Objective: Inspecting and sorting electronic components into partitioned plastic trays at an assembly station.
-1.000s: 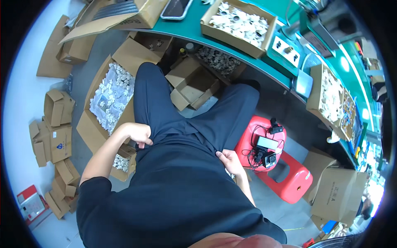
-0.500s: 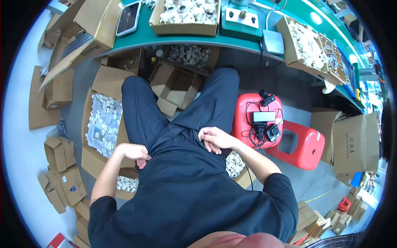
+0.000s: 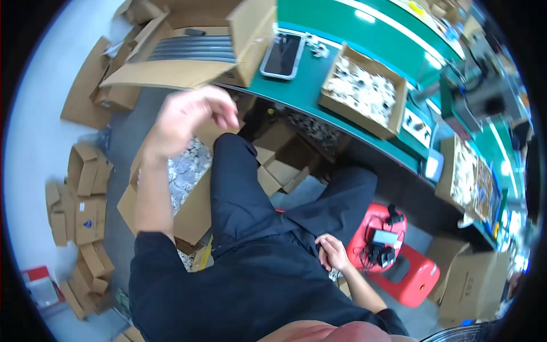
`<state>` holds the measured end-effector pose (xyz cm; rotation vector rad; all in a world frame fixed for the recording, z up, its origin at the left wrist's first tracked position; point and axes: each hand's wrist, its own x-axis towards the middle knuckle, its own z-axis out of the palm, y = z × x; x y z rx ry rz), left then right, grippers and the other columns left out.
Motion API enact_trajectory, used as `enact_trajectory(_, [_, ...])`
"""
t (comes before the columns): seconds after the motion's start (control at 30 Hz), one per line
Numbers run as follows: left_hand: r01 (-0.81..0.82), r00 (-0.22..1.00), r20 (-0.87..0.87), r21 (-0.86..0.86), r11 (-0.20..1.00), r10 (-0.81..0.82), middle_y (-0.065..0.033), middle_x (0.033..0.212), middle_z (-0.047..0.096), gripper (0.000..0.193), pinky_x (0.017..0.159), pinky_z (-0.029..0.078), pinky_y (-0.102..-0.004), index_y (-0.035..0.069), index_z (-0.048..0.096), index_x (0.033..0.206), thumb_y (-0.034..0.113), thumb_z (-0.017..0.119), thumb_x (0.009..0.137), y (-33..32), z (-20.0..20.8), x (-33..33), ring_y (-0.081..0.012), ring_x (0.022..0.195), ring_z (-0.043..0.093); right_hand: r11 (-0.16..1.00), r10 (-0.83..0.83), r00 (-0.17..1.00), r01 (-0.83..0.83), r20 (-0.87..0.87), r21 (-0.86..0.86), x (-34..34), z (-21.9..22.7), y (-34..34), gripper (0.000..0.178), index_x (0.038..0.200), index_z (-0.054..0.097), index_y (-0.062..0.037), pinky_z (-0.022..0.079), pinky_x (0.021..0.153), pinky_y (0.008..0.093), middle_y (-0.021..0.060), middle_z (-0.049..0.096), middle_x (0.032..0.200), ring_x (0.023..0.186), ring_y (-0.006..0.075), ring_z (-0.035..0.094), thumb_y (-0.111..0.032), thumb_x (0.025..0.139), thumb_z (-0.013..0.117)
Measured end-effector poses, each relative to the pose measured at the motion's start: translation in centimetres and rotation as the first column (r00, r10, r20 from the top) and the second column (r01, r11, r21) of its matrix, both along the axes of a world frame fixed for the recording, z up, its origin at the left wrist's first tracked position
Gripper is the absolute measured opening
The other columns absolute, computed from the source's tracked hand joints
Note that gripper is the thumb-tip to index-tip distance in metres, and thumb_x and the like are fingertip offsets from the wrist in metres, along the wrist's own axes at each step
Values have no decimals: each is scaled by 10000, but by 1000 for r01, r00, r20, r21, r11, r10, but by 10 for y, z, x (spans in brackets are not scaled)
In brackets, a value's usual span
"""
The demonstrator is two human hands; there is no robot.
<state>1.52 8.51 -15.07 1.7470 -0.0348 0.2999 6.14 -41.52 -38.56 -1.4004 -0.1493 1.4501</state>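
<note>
My left hand [image 3: 191,117] is raised over the left side of my lap, just in front of an open cardboard box [image 3: 171,73] at the bench's left end. Its fingers are loosely bent and apart, somewhat blurred, with nothing visible in them. Grey bar-like pieces [image 3: 194,50] lie stacked inside that box. To its right, a phone [image 3: 283,55] lies flat on the green bench [image 3: 307,85]. My right hand [image 3: 332,252] rests at my right hip, fingers relaxed and partly bent, and I see nothing held in it.
A carton of small white parts [image 3: 364,91] stands on the bench, another [image 3: 464,171] farther right. Below my left arm sits a floor carton of bagged pale parts [image 3: 191,171]. A red stool [image 3: 419,279] with cables and small devices is at my right. Folded cartons [image 3: 88,214] line the left wall.
My left hand has left my waist and risen forward toward the bench box. My right hand stays near my hip. The view has turned left, so the bench appears shifted right and tilted.
</note>
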Motion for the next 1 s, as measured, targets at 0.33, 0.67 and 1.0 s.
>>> enact_trajectory(0.33, [31,861,-253,892,452,442,-174,1230,687,556,998,525,-373,19,616,1349,448,664,999,284,30,170,-293,1168,658,995,-37,999,34,-32,-94,19,7,29,280,1164,572,-1,362,299,274,119,607,568,315,153,472,-211,1148,386])
enact_trajectory(0.67, [18,844,-272,876,482,463,-209,1265,577,720,1093,454,-426,71,631,1275,599,817,822,373,-68,189,-383,1247,564,975,-126,985,146,121,-170,45,21,65,307,1151,650,-19,346,319,249,72,593,548,330,105,447,-234,1137,433])
enact_trajectory(1.0, [-183,745,-74,933,309,663,-214,1133,631,604,980,497,-478,9,645,1154,501,768,827,339,-61,203,-400,1167,571,994,-5,973,-21,-230,-109,98,10,81,415,1273,588,52,479,355,255,114,665,660,396,141,575,-292,1143,397])
